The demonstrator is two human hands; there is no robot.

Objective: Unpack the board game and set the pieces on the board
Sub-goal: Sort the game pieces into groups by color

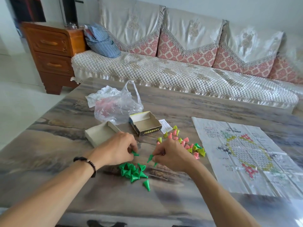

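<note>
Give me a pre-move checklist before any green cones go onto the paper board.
1. Paper board unfolded and flat on the table: ok, though creased.
2. Board free of pieces: ok.
3. Green cones gathered in a green pile near the hands: ok.
4. All greens sorted out: not ok, a few lie in the mixed pink and yellow pile.
5. Left hand pinching a green cone: ok.
6. Right hand holding green cones: ok; how many, cannot tell.
</note>
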